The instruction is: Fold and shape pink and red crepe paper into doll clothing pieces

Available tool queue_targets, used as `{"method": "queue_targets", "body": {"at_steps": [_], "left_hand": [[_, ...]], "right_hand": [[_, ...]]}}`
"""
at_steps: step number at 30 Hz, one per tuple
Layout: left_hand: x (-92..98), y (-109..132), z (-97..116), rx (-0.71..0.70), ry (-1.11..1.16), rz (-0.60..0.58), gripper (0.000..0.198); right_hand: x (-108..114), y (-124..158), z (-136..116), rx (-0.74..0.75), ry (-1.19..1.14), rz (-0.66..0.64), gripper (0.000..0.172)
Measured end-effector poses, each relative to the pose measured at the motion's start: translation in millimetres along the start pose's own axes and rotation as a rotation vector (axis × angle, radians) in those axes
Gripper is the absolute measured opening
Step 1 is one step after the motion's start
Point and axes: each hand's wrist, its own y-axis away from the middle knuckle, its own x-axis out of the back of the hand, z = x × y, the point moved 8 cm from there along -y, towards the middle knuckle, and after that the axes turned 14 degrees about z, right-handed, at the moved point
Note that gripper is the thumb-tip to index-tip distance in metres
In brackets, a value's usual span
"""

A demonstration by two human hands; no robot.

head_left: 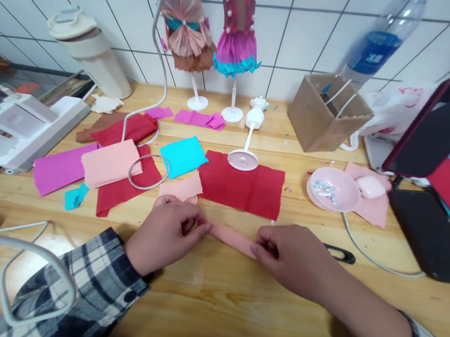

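A narrow strip of pink crepe paper is stretched between my two hands, low over the wooden table. Its left end is pinched between thumb and fingers of my left hand. My right hand pinches the other end the same way. Just beyond the strip lies a flat piece of dark red crepe paper, with the base of a small white mannequin stand resting on its far edge. A pale pink paper piece lies close behind my left hand. Scissors, mostly hidden, lie behind my right hand.
Coloured paper pieces and a loose cable lie at left, near a power strip. Two dressed doll stands stand at the wall. At right are a cardboard box, a pink bowl of beads and a phone on a stand.
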Motion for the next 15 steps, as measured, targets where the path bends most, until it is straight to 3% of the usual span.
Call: {"method": "queue_targets", "body": {"at_steps": [15], "left_hand": [[-0.3, -9.3, 1.5, 0.006, -0.059, 0.025, 0.023]], "right_hand": [[0.3, 0.1, 2.6, -0.012, 0.054, 0.054, 0.018]]}}
